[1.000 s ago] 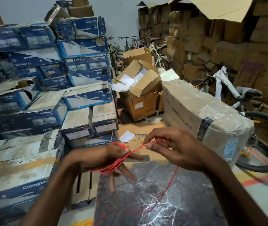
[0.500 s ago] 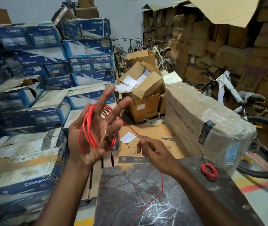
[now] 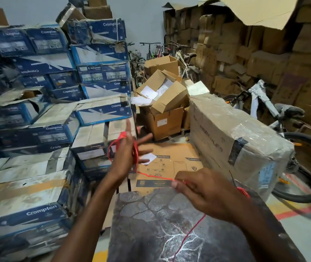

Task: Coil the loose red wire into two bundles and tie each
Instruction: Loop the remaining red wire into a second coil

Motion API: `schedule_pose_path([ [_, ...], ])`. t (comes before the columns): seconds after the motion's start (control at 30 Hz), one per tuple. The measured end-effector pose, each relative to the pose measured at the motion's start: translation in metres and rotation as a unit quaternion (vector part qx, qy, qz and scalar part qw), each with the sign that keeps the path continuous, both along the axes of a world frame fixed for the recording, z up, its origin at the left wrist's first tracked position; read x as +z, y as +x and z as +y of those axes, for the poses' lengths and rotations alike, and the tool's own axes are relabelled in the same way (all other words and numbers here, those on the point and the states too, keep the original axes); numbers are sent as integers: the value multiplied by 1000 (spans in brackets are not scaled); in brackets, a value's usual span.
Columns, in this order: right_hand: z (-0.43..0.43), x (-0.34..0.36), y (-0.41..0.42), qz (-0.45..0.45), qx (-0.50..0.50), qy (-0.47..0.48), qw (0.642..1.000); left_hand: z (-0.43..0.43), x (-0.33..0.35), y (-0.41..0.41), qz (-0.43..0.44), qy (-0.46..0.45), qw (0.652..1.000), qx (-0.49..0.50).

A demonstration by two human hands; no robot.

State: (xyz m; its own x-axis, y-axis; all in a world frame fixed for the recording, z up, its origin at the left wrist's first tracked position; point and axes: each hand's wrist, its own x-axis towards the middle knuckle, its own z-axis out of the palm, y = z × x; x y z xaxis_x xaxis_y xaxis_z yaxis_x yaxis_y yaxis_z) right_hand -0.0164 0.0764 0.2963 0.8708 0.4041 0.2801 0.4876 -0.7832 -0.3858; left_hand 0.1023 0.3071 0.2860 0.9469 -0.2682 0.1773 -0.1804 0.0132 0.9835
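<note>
At 9 o'clock, stacked Crompton boxes (image 3: 43,133). At 12 o'clock, open carton (image 3: 169,103) holding white papers (image 3: 149,91). Looped round spread fingers of left hand (image 3: 127,156), red wire (image 3: 136,154); toward 4 o'clock, pinched by right hand (image 3: 203,191).

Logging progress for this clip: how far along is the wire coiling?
Done: one coiled bundle lies on the slab, half hidden behind the right hand; no tie visible. In hand: the left hand carries loops of red wire while the right hand pinches the strand. Left: the rest trails across the slab; tying remains.
</note>
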Motion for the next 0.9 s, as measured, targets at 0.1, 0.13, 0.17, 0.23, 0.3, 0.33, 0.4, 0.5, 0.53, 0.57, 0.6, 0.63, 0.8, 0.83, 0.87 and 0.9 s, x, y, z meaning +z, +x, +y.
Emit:
schedule_pose_path([
  [0.1,-20,26,8,-56,-50,25,997,-5,-9,-19,-14,239,964,-111],
  [0.13,-26,32,11,-63,-60,45,995,-6,-8,-26,-5,281,949,-141],
  [0.17,-32,36,15,-62,-61,72,994,-7,-4,-32,5,312,936,-163],
  [0.23,-38,41,25,-61,-39,142,987,-7,8,-43,21,322,927,-194],
  [0.3,-42,43,33,-67,-13,205,976,-7,20,-52,50,264,931,-246],
  [0.33,-42,43,37,-78,-6,220,972,-6,22,-56,84,213,930,-286],
  [0.4,-38,42,44,-84,-9,261,962,-7,25,-64,170,60,908,-379],
  [0.5,-23,32,54,-29,-43,392,919,-12,22,-74,234,-195,832,-463],
  [0.53,-16,25,56,-12,-56,422,905,-15,22,-75,243,-265,807,-469],
  [0.57,-9,16,58,8,-67,442,894,-18,24,-76,250,-320,786,-466],
  [0.6,-3,7,57,30,-74,454,888,-22,26,-76,248,-360,776,-455],
  [0.63,4,-2,57,47,-78,453,887,-25,30,-76,241,-389,775,-436],
  [0.8,17,-41,56,74,-70,401,910,-37,39,-65,197,-451,805,-331],
  [0.83,17,-45,55,76,-72,392,914,-38,37,-61,195,-459,807,-317],
  [0.87,16,-46,53,78,-74,385,917,-39,35,-56,194,-468,808,-302],
  [0.9,15,-48,51,80,-74,380,919,-39,32,-50,195,-476,807,-289],
])
